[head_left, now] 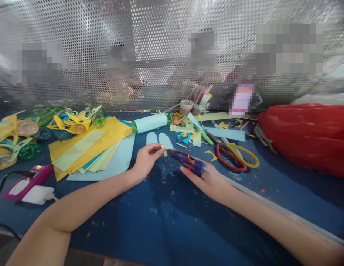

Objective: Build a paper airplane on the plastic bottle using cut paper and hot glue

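My right hand (206, 181) grips a blue hot glue gun (188, 162), its nozzle pointing left and a long clear glue stick (257, 197) trailing from its back. Pinched in the fingers of my left hand (147, 160) is a small light-green paper piece (164, 150), right at the nozzle tip. Whether the two touch I cannot tell. Just beyond my left fingers lie two light-blue paper shapes with rounded tops (165, 140). Behind them a green bottle wrapped in light-blue paper (151, 123) rests on its side.
Coloured paper sheets (116, 129) and bottle-and-paper crafts (74, 123) lie left, near a magenta power strip (29, 183) with a white plug (38, 194). Scissors (235, 157) and paper scraps (188, 133) lie right of centre, a red plastic bag (307, 136) far right. Perforated metallic sheeting (157, 48) backs the table.
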The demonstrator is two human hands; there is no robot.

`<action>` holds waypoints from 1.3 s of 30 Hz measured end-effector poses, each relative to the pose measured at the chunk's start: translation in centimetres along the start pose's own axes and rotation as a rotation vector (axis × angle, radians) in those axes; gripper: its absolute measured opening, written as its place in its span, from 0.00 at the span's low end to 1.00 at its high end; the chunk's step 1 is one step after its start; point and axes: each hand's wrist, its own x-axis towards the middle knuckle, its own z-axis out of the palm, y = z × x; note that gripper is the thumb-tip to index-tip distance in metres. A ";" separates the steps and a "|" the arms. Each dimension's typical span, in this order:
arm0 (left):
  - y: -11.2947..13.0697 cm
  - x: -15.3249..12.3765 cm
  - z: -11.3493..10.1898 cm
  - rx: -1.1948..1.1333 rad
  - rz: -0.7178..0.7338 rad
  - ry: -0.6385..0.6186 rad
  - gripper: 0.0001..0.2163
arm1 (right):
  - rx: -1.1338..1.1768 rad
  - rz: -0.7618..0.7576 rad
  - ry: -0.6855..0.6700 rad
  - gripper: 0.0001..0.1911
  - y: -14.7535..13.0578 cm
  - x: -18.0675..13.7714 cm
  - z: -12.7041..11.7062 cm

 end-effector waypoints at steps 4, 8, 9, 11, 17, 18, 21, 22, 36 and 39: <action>-0.1 0.0 0.0 -0.003 -0.005 -0.018 0.10 | 0.004 -0.004 0.009 0.20 0.1 0.0 0.1; 0.2 -0.1 0.0 0.010 -0.008 -0.048 0.09 | -0.003 0.015 0.024 0.21 0.1 0.0 0.1; 0.3 -0.2 0.0 0.011 -0.008 -0.053 0.09 | -0.006 0.021 0.033 0.22 0.1 0.0 0.1; 0.4 -0.2 0.0 0.012 -0.010 -0.064 0.09 | -0.009 0.021 0.047 0.21 0.1 0.0 0.0; 0.5 -0.3 0.1 0.002 -0.009 -0.048 0.10 | -0.019 0.008 0.053 0.20 -0.2 0.0 -0.1; 0.5 -0.3 0.1 0.001 -0.007 -0.037 0.10 | -0.020 0.006 0.049 0.20 -0.2 0.0 -0.1; 0.5 -0.2 0.1 0.002 -0.010 0.004 0.11 | -0.024 0.006 0.045 0.19 -0.2 -0.1 -0.1; 0.5 -0.2 0.0 0.002 -0.012 0.015 0.11 | -0.024 0.007 0.042 0.19 -0.2 -0.1 -0.1; 0.3 0.0 -0.1 -0.025 0.005 0.048 0.12 | -0.002 0.006 -0.018 0.18 -0.4 -0.1 -0.3; 0.3 0.1 -0.1 -0.046 0.003 0.055 0.12 | -0.009 -0.005 -0.017 0.17 -0.3 -0.1 -0.1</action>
